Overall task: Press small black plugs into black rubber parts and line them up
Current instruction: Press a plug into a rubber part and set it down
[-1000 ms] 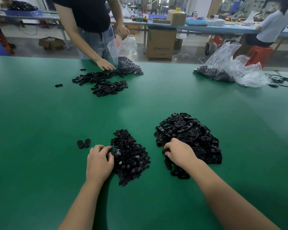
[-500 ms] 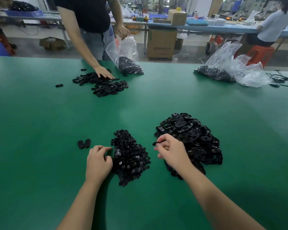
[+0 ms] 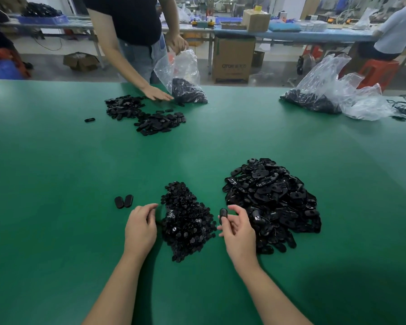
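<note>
My right hand pinched one black rubber part between thumb and fingertips, lifted just left of the big pile of rubber parts, presumably so its socket faced me for plugging. My left hand sat at the left edge of the pile of small plugs with its fingers curled inward; whether it already gripped a plug I could not tell, since the fingertips were turned away from the camera. I judged the two heaps were kept side by side so each hand fed from its own. Just left of the left hand lay two finished parts, touching and parallel on the green table, the start of the row. At the far side another person's hand rested flat beside a plastic bag and their own scatter of parts. More bags lay far right.
</note>
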`<state>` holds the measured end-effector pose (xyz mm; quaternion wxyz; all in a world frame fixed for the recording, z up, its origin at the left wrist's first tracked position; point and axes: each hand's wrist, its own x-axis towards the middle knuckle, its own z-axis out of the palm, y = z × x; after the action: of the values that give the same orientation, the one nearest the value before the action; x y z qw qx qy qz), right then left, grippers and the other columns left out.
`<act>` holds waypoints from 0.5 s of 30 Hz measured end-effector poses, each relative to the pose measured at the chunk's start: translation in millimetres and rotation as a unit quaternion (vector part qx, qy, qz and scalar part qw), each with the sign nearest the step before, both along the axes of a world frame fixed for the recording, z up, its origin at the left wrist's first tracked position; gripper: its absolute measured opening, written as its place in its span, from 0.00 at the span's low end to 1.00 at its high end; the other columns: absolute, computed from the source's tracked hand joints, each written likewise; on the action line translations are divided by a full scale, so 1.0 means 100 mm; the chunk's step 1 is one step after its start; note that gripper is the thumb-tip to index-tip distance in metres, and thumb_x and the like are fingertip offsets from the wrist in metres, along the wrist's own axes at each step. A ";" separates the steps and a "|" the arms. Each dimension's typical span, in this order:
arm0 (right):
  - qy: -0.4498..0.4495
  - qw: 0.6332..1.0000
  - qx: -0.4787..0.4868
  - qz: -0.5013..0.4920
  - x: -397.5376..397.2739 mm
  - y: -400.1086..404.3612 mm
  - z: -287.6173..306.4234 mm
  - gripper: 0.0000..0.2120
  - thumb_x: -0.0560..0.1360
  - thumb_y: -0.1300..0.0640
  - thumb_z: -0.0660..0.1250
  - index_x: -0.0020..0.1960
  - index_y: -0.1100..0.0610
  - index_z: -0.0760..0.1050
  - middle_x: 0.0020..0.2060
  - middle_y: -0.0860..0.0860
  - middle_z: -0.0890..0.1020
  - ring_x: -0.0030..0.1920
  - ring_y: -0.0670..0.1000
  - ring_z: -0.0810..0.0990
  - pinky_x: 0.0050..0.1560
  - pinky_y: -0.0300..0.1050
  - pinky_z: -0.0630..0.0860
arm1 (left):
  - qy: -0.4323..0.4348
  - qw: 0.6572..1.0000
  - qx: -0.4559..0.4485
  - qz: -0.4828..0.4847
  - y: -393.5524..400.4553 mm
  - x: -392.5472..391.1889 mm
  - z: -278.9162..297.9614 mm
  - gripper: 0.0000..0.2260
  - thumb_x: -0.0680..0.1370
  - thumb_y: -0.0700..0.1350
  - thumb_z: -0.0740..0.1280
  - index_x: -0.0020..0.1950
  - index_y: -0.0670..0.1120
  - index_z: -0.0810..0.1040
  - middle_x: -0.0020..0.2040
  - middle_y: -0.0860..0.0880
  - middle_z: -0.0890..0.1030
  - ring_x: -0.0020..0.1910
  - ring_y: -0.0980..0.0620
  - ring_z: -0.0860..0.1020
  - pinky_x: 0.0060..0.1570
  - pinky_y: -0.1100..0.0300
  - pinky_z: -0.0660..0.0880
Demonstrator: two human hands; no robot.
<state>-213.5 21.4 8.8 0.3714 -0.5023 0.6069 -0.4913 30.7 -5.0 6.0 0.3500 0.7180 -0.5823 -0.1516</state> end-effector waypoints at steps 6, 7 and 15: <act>0.016 1.000 -0.009 -0.004 -0.02 -0.03 -0.03 0.19 0.83 0.64 0.61 0.72 0.53 0.71 0.55 0.52 0.81 0.45 0.41 0.85 0.45 0.30 0.77 | -0.012 0.996 0.069 -0.054 0.02 0.07 0.04 0.20 0.76 0.34 0.62 0.66 0.44 0.79 0.51 0.52 0.75 0.56 0.52 0.72 0.58 0.58 0.69; 0.025 1.000 -0.009 -0.010 -0.02 -0.03 -0.03 0.16 0.83 0.63 0.61 0.69 0.53 0.73 0.54 0.52 0.82 0.45 0.40 0.85 0.46 0.29 0.77 | -0.015 0.995 0.070 -0.067 0.04 0.08 0.03 0.19 0.76 0.35 0.63 0.66 0.44 0.79 0.51 0.52 0.74 0.57 0.52 0.71 0.60 0.59 0.68; 0.033 0.999 -0.022 0.000 -0.03 0.01 -0.04 0.07 0.82 0.61 0.65 0.51 0.49 0.72 0.44 0.44 0.86 0.45 0.39 0.85 0.46 0.37 0.82 | -0.021 0.997 0.033 -0.064 0.10 0.11 0.03 0.10 0.78 0.40 0.69 0.57 0.48 0.83 0.50 0.58 0.75 0.53 0.54 0.74 0.57 0.58 0.71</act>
<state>-216.1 22.4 4.9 0.3399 -0.5266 0.6079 -0.4875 41.5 4.9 8.8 0.3033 0.6936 -0.6290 -0.1772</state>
